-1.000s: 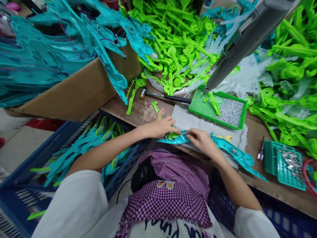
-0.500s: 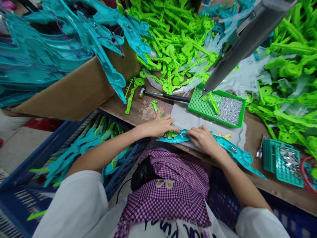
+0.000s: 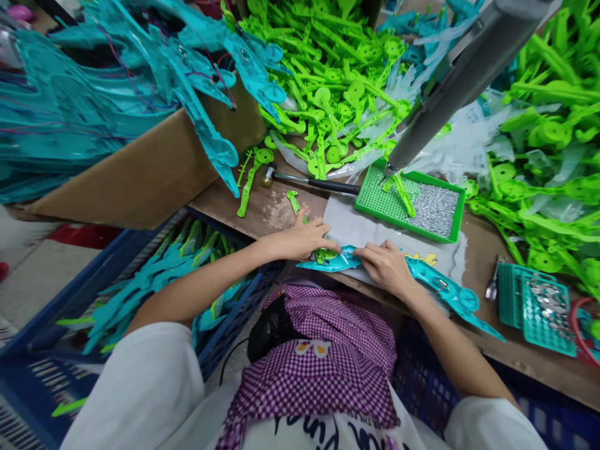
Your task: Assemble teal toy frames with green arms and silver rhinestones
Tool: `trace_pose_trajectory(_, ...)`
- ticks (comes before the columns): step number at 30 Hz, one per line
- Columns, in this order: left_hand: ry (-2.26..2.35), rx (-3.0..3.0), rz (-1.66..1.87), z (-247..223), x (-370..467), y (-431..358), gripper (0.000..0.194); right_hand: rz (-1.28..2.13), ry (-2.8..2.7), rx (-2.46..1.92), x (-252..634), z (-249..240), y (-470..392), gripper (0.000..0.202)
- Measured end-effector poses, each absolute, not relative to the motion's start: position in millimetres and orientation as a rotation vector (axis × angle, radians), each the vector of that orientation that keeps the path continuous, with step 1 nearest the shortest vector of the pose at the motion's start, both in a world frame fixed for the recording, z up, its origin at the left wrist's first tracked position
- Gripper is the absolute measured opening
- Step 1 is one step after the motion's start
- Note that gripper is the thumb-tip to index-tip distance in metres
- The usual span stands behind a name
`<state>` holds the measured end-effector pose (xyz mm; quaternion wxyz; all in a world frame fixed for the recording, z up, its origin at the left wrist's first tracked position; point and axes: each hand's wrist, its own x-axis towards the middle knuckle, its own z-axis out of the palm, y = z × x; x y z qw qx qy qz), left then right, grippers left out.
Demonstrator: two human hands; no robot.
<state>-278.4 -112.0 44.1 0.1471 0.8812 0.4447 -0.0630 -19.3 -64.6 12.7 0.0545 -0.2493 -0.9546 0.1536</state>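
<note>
A long teal plastic shell lies slantwise along the table's near edge. My left hand bends over its left end, one finger pressing down near a green disc set in the shell. Beyond that hand a slim green plastic piece runs toward its fingers; whether it joins the disc is hidden. Over the shell's middle, my right hand is closed, thumb and fingertips pinched together close to the left finger. What the pinch holds is too small to make out.
A grey screwdriver-like tool hangs above a green tray of small metal parts. A hammer lies behind my hands. Heaped green levers, a cardboard box of teal shells, a blue crate and teal trays surround the workspace.
My right hand has shifted very slightly to the right, its fingertips still pinched over the shell. The left hand and the shell look nearly unmoved.
</note>
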Motion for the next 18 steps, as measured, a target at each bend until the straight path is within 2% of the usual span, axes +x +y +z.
trace_pose_trajectory(4,1.274,2.536,-0.156,46.0,-278.2,-112.0,0.068,0.532,-2.785,-0.810,-18.1,8.6,-67.1,0.030)
trace_pose_trajectory(12,1.265,2.538,-0.223,46.8,-278.2,-111.2,0.070,0.132,-2.883,-0.571,-16.2,7.3,-66.7,0.030)
trace_pose_trajectory(18,1.268,2.544,-0.235,45.7,-279.1,-111.3,0.077,0.164,-2.942,-0.547,-13.7,11.5,-61.4,0.031)
